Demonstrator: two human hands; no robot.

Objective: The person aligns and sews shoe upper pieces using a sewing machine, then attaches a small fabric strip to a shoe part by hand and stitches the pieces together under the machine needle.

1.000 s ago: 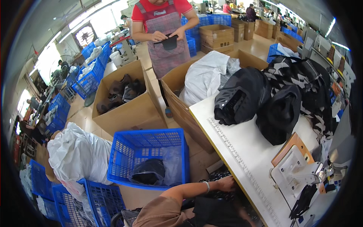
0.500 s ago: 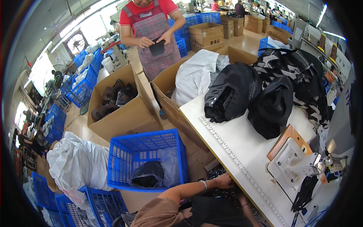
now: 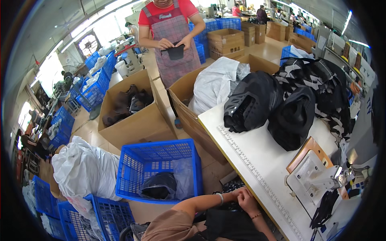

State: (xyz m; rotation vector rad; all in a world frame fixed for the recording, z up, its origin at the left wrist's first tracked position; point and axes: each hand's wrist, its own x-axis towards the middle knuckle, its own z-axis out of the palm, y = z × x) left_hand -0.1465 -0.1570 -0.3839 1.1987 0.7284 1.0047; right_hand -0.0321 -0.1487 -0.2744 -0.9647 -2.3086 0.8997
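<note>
Left hand and right hand, bare, touching; whether anything is gripped cannot be told. White table, at whose edge they meet, to their right; ruler laid along that side. Blue crate to the left, one black bagged bundle inside. Farther: two black fabric heaps, cardboard box, co-worker holding a black piece

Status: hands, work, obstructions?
Left hand and right hand together by table edge; grip unclear. Black bundles on table, clear of both hands. No obstruction visible.
</note>
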